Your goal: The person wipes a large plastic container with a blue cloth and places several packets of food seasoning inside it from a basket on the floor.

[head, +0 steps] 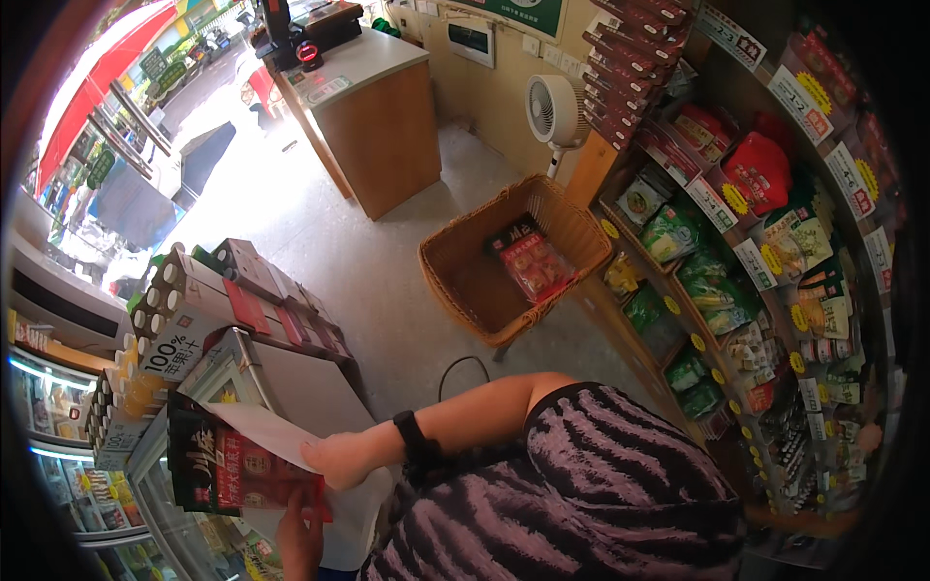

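Observation:
Several flat black-and-red food packets (254, 465) with printed writing are held in a fanned stack at the lower left. My left hand (299, 534) grips their lower right edge, fingertips on the red front. My right hand (345, 459), with a black band on its wrist, reaches across from the striped sleeve and pinches a white sheet-like piece (261, 432) lying over the packets' upper edge. Whether that piece is loose paper or a packet's pale back, I cannot tell. Beneath the hands is a glass-topped chest freezer (312, 378) with a white rim.
Ahead stands a wicker basket (458, 305) holding similar red packets (536, 261). Stocked shelves (683, 276) line the right side. A white fan (556, 109) and a wooden counter (385, 138) stand farther off. Boxed juice bottles (196, 312) and cartons (276, 290) are stacked left.

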Motion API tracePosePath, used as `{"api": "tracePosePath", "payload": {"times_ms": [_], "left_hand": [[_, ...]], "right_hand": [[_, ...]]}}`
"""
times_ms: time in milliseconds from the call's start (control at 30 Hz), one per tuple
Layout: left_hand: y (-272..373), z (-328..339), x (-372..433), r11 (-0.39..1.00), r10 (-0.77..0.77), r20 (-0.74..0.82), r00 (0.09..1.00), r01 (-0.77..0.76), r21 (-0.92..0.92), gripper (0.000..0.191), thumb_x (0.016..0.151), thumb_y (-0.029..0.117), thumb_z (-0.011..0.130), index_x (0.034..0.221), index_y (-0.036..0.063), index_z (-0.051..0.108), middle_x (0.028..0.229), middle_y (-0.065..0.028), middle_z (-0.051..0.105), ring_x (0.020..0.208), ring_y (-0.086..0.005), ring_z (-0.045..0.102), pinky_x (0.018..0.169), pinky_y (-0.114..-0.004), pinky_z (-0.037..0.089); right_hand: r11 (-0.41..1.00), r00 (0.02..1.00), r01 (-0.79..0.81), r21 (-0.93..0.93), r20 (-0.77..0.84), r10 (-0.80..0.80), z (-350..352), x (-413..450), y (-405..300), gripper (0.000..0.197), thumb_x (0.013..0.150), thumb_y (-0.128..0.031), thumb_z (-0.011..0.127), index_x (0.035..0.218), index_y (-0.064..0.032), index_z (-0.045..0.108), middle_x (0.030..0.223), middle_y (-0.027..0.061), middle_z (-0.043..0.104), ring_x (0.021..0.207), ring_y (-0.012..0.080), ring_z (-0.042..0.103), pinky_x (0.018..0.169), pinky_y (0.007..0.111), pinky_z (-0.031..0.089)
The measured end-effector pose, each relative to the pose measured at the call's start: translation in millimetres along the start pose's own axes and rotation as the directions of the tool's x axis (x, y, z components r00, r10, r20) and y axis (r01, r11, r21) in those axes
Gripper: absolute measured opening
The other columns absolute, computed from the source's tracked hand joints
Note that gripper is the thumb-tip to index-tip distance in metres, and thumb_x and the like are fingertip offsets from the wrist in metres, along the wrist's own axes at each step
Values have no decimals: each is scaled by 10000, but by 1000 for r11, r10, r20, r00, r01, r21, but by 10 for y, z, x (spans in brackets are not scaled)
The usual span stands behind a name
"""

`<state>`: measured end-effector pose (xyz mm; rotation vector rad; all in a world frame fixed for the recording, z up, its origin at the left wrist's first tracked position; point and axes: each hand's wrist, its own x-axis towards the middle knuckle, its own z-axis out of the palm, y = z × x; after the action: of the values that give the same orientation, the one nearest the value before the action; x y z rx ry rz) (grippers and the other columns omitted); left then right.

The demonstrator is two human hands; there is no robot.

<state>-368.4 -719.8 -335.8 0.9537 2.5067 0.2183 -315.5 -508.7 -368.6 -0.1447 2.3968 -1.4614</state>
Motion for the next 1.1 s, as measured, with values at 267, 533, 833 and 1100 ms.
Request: {"api": "tracePosePath", "payload": {"times_ms": [267,533,833,1100], "left_hand": [[125,259,-55,993,-73,-80,994,80,86,421,814,229,536,1192,56,468,987,-202,588,872,-364,574,728,-427,461],[245,114,-24,994,-59,-175,983,75,82,399,798,185,525,1183,120,441,968,-139,602,889,-319,569,716,-413,467],[182,151,-70,998,-50,-152,987,54,22,400,794,191,524,1176,124,428,983,-124,600,873,-320,572,712,-410,470],[150,104,-77,997,-38,-129,991,45,57,399,793,201,537,1162,88,432,937,-129,599,824,-308,588,678,-403,480]], "right_hand": [[1000,994,8,24,107,-10,-52,-63,209,634,711,-110,508,1253,93,250,1015,318,523,937,426,541,782,435,443],[984,980,175,-32,97,-172,-345,-121,93,639,744,-317,569,1194,72,336,1104,306,484,1055,380,484,885,405,387],[988,994,69,-140,89,-57,-469,283,-298,565,739,-170,505,1212,78,322,1125,295,484,1101,385,455,940,395,350],[921,995,-67,-383,47,92,-450,553,-591,337,728,-133,506,981,69,413,961,309,535,944,415,528,802,436,411]]}}
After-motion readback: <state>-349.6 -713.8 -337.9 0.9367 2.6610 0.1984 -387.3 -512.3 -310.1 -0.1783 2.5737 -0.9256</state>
